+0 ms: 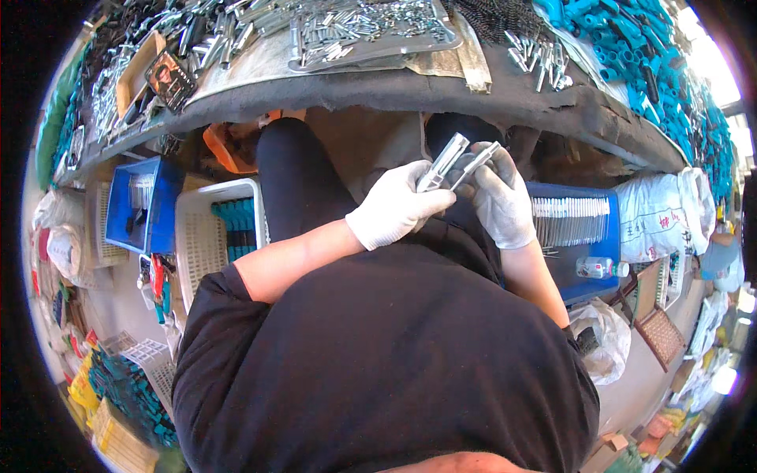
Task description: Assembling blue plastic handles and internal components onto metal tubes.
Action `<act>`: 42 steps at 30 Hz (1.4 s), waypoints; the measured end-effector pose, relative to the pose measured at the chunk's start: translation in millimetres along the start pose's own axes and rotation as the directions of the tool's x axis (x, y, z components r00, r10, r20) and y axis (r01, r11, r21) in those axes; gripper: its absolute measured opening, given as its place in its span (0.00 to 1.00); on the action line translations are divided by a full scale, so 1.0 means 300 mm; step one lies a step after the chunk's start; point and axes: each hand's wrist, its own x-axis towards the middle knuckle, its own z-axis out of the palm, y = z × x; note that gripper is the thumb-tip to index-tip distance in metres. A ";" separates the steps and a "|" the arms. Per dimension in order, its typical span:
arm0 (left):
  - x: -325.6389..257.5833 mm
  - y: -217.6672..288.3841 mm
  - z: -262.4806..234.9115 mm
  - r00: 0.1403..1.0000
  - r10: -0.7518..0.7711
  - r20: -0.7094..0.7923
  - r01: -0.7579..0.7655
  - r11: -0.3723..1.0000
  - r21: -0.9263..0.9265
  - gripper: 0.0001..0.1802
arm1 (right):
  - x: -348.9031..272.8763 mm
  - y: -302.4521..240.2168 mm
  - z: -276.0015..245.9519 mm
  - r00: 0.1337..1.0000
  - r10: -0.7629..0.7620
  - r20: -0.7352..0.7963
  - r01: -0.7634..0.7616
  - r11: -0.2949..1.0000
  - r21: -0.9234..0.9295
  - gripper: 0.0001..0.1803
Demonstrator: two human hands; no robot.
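Observation:
Both my hands wear white work gloves and meet above my lap, just short of the bench edge. My left hand (pixel 404 205) is closed around a thick, shiny metal tube (pixel 443 162) that points up and to the right. In my right hand (pixel 505 197) a thinner metal rod (pixel 476 165) is pinched between thumb and fingers, tilted the same way. The rod lies beside the tube, with its lower end close to my left fingers. Whether the two parts touch there, I cannot tell. The right glove's fingertips look grey and dirty.
On the cloth-covered bench (pixel 347 92) ahead is a tray (pixel 453 39) of small metal parts. Loose metal pins (pixel 542 59) and teal plastic handles (pixel 623 39) lie to the right. A white basket (pixel 203 260) stands at my left, a blue crate (pixel 568 288) with rods and a bottle (pixel 601 268) at my right.

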 end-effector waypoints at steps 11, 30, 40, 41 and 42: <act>-0.031 -0.014 -0.061 0.996 0.073 -0.052 -0.049 0.933 0.358 0.15 | -0.009 0.040 0.042 0.992 -0.058 -0.108 0.011 0.920 -0.392 0.23; -0.117 -0.005 -0.175 0.987 -0.127 0.101 0.130 0.991 -0.028 0.21 | -0.010 -0.132 0.178 0.842 0.092 0.532 0.536 -0.025 -0.844 0.10; -0.144 0.010 -0.199 0.978 -0.092 0.189 0.089 0.996 0.022 0.16 | 0.027 -0.326 0.201 0.878 0.004 0.479 0.477 -0.104 -0.873 0.11; -0.140 0.003 -0.197 0.976 -0.099 0.193 0.091 0.995 0.050 0.17 | 0.029 -0.307 0.211 0.863 0.032 0.504 0.505 -0.104 -0.857 0.11; -0.142 0.015 -0.197 0.971 -0.107 0.214 0.096 0.994 0.060 0.18 | 0.032 -0.288 0.220 0.854 0.066 0.517 0.521 -0.091 -0.849 0.11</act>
